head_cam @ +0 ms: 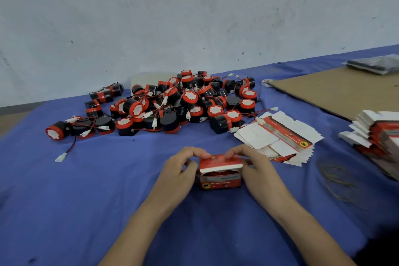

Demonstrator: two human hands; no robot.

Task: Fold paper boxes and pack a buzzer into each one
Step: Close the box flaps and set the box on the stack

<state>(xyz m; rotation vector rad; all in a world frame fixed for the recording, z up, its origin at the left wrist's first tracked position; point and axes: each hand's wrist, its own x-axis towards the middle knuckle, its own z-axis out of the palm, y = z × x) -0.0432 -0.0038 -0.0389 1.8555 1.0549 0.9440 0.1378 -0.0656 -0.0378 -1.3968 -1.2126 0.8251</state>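
Observation:
A small red paper box (220, 179) stands on the blue cloth in the middle, its top flap partly lowered, with something red showing through the gap. My left hand (183, 168) grips the box's left side, fingertips curled over the lid. My right hand (252, 166) holds the right side, fingers bent onto the lid. Behind lies a heap of black-and-red buzzers (172, 101) with red wires and white plugs. A fan of flat unfolded boxes (278, 136) lies to the right of the heap.
A taller stack of flat boxes (377, 134) sits at the right edge. A brown cardboard sheet (336, 93) and a dark plastic bag (375, 63) lie at the back right. Loose rubber bands (336, 179) rest on the blue cloth (86, 190). A grey wall rises behind.

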